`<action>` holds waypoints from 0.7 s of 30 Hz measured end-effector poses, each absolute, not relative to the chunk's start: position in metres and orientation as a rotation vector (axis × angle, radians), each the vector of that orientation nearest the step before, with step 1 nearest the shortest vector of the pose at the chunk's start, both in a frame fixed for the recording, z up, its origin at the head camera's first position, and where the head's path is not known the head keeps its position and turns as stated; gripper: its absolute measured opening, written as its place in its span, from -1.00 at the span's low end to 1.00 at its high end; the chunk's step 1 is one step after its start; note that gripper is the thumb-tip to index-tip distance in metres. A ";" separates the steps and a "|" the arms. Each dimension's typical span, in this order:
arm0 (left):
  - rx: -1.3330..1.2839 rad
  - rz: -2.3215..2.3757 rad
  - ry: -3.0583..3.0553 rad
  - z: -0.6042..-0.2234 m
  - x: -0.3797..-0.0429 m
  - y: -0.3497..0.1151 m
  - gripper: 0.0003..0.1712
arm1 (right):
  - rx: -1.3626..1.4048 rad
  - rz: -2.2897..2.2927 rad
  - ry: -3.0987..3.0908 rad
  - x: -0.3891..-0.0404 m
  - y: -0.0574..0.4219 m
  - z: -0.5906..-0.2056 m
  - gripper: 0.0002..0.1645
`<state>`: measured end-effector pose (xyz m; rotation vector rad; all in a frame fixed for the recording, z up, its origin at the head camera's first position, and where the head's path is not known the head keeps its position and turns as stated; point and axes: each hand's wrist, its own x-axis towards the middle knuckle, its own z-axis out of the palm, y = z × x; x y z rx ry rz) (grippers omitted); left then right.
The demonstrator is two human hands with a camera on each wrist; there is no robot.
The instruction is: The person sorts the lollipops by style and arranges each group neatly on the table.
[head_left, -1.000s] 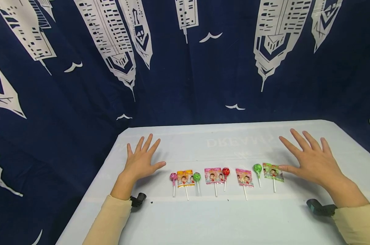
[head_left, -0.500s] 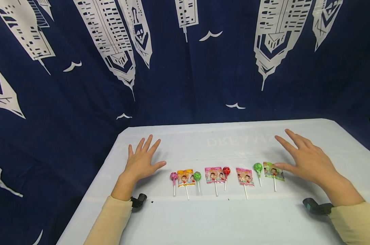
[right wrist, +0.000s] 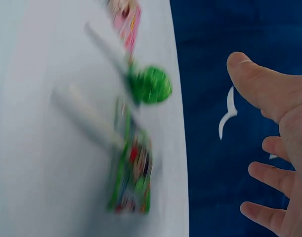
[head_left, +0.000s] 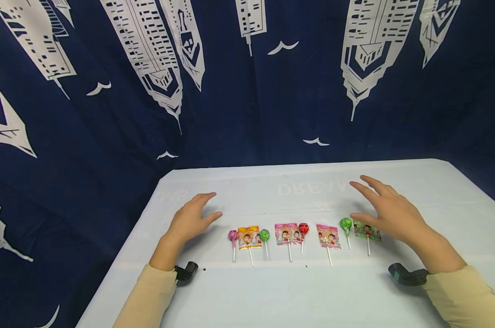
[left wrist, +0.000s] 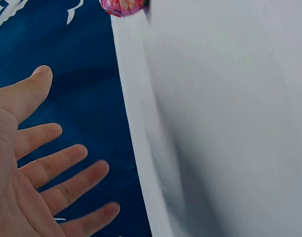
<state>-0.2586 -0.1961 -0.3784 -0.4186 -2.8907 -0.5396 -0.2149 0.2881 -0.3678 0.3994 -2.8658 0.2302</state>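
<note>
Several wrapped lollipops lie in a row across the white table. At the left end is a pink round lollipop [head_left: 233,235], beside an orange flat-wrapped lollipop [head_left: 247,237] and a green round one [head_left: 264,235]. A pink flat-wrapped lollipop [head_left: 285,233] and a red round lollipop [head_left: 303,228] lie mid-row. Farther right are another pink flat one [head_left: 328,236], a green round lollipop [head_left: 346,224] and a green flat-wrapped lollipop [head_left: 366,230]. My left hand [head_left: 190,221] hovers left of the row, fingers relaxed, holding nothing. My right hand [head_left: 395,214], also holding nothing, overlaps the green flat-wrapped lollipop's corner.
The white table [head_left: 272,296] has faint lettering near its far edge. Behind it hangs a dark blue curtain [head_left: 263,114] with white building and bird prints. Black wrist cameras [head_left: 186,272] sit at both cuffs. Tiny dark specks dot the tabletop.
My right hand has moved left, toward the green lollipops, and turned with its fingers closer together. The left hand's spread fingers have turned sideways. The lollipops stay in place.
</note>
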 end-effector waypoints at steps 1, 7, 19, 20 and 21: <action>-0.414 -0.584 -2.887 -0.379 -0.258 -0.196 -0.27 | 0.413 0.245 -2.863 -0.215 0.284 -0.366 0.01; -0.443 -0.854 -2.848 -0.382 -0.257 -0.194 -0.34 | 0.495 0.384 -2.845 -0.217 0.258 -0.358 -0.09; -0.615 -1.299 -2.841 -0.392 -0.257 -0.192 -0.41 | 0.695 0.714 -2.855 -0.233 0.207 -0.359 -0.32; -0.624 -1.306 -2.849 -0.393 -0.256 -0.192 -0.41 | 0.723 0.733 -2.849 -0.235 0.202 -0.360 -0.35; -0.634 -1.313 -2.855 -0.393 -0.256 -0.191 -0.42 | 0.746 0.751 -2.845 -0.236 0.196 -0.362 -0.36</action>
